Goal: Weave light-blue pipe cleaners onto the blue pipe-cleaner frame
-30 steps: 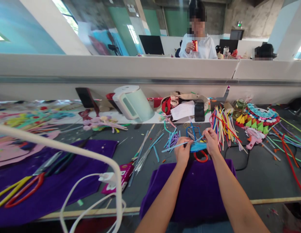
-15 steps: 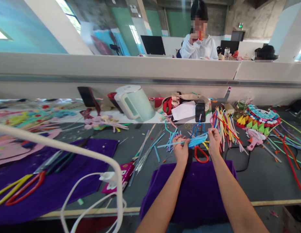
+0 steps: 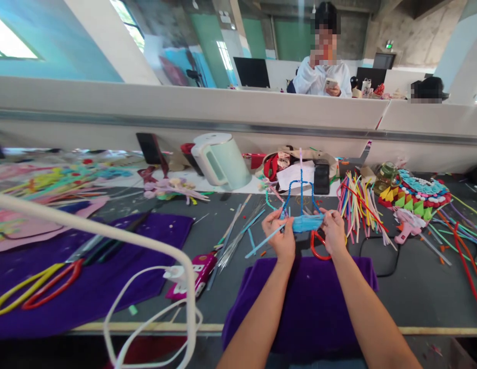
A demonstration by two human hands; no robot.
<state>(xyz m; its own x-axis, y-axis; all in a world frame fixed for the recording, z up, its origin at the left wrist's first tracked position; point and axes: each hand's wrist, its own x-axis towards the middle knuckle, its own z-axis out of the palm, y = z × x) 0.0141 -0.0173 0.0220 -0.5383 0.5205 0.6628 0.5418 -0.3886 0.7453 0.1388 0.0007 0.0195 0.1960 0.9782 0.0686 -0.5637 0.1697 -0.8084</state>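
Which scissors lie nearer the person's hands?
The partly hidden pair beside the right hand, below the light-blue bundle in view; the other scissors lie at far left on purple cloth.

A pale green kettle point(image 3: 234, 164) stands left of a beige bag point(image 3: 319, 155). Scissors point(image 3: 77, 265) lie on a purple cloth point(image 3: 88, 302) at left. Beyond the partition point(image 3: 184, 100) are 2 black screens point(image 3: 252, 72) and 1 person in white point(image 3: 305, 81), holding a phone point(image 3: 331, 83).

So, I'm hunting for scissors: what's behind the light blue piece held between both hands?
Behind the light blue piece, a red handle loop shows below its lower edge, beside the right hand. Most of the rest is covered by the piece and that hand.
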